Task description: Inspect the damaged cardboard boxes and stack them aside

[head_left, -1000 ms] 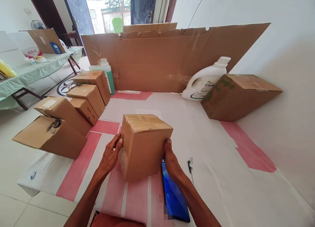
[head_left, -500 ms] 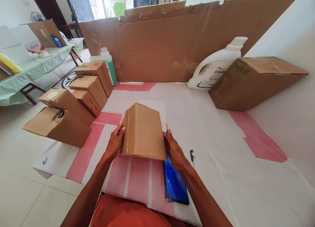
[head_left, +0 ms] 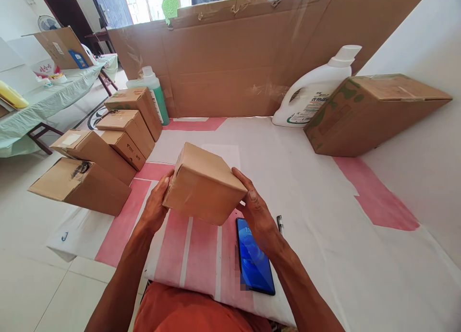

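Observation:
A small brown cardboard box (head_left: 205, 188) is held tilted above the table, between both hands. My left hand (head_left: 156, 203) grips its left side, the thumb along the edge. On the right end, my right hand (head_left: 256, 212) is closed round a corner, fingers on the upper edge and the rest partly hidden. Beneath my right hand lies a phone or tablet (head_left: 254, 265) with a lit blue screen. A pen (head_left: 280, 224) rests just to the right of it, partly covered by my forearm.
Several cardboard boxes (head_left: 101, 188) line the table's left edge, with a green bottle (head_left: 157, 99) behind. A cardboard panel (head_left: 223, 68) closes off the back. At right stand a white detergent jug (head_left: 317, 89) and a larger box (head_left: 374, 118). The cloth (head_left: 306, 188) is white and pink.
Both hands have turned the cardboard box, so a different side now faces me and its right end sits higher. My right hand has shifted its hold, uncovering more of the screen.

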The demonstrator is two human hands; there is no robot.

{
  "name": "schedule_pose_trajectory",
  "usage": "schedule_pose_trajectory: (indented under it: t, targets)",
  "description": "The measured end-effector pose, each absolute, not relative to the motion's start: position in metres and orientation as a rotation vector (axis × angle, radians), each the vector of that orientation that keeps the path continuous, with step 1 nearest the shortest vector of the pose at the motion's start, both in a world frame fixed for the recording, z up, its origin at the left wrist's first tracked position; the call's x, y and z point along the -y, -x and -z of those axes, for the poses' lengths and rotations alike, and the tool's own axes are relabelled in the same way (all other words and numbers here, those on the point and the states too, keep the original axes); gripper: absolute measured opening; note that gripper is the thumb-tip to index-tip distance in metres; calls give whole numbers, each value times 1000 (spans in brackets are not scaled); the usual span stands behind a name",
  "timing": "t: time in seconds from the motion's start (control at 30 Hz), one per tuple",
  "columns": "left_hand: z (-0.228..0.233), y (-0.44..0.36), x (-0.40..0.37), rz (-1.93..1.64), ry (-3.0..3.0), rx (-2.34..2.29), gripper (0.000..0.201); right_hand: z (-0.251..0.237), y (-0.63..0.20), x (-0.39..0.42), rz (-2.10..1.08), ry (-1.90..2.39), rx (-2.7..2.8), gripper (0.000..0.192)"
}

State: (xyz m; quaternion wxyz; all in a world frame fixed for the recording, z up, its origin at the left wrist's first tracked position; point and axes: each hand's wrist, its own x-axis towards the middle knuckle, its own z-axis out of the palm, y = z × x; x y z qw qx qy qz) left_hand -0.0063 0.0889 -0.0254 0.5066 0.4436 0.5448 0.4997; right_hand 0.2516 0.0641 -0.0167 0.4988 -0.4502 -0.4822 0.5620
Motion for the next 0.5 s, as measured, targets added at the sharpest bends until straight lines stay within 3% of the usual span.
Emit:
schedule_pose_trajectory:
  t: [0.23,0.33,0.5]
  targets:
    - [1,1,-78,-1197,-984,-1156,62,8,-253,-73,-1382,963,1101,73]
    - [-7,-2,-76,-1223,-976,-1167,70,2,-256,-77,-1361,949,1063,67]
    - [-11,-3,-73,-1130,-1134,-1328,64,5,-262,-84,-1403,1014,1032,68]
